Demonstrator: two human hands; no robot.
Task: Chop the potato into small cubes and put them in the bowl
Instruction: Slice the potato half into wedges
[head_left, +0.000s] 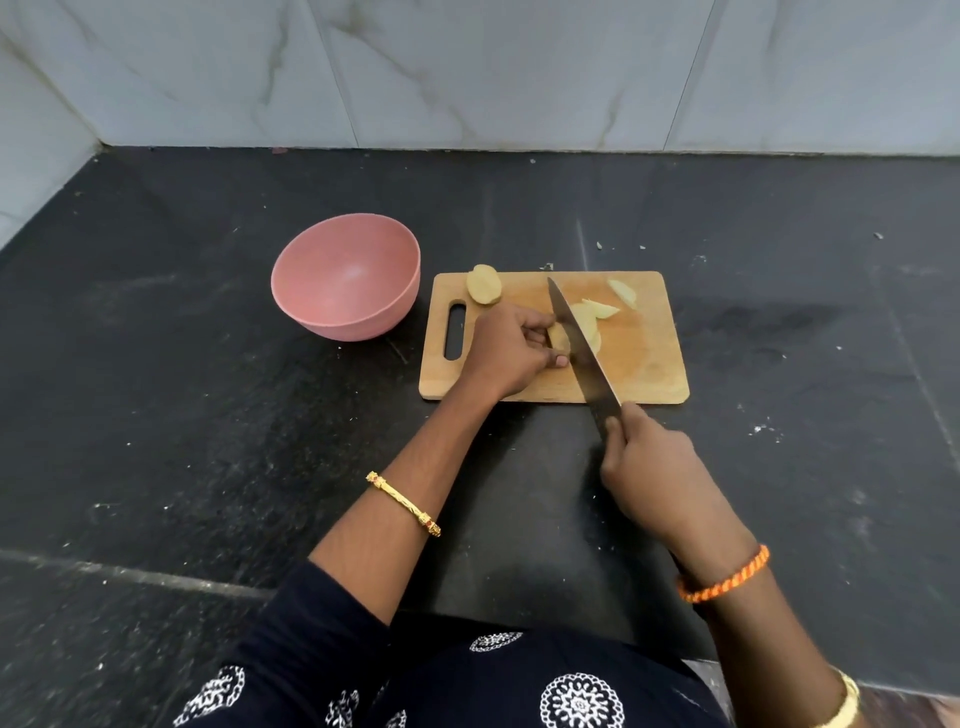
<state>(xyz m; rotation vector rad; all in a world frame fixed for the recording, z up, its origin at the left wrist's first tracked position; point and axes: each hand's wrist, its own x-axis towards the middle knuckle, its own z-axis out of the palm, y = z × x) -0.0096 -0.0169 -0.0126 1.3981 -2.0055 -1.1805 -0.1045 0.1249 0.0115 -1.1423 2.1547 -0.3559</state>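
head view showed our left hand pinching a potato piece on the board, fingers curled round it, while our right hand gripped the knife by its handle. the blade lay just right of the left fingertips, touching or nearly touching the held piece.

we judged the main risk to be the left thumb: it sat right beside the edge, so a slip on the wet cut face could have brought the blade onto it. the held piece was small and rounded, so it might have rolled under pressure. the slices beyond the blade lay loose and could have been pushed about by it. the half past the left knuckles sat at the board's far edge, overhanging it, and a nudge could have tipped it off.

the bowl, well left of the left hand, looked empty; no cubes were cut yet.

we could not tell whether the blade had entered the piece; the hand and blade hid most of it. the knife handle was buried in the right fist. the right hand was a little blurred.
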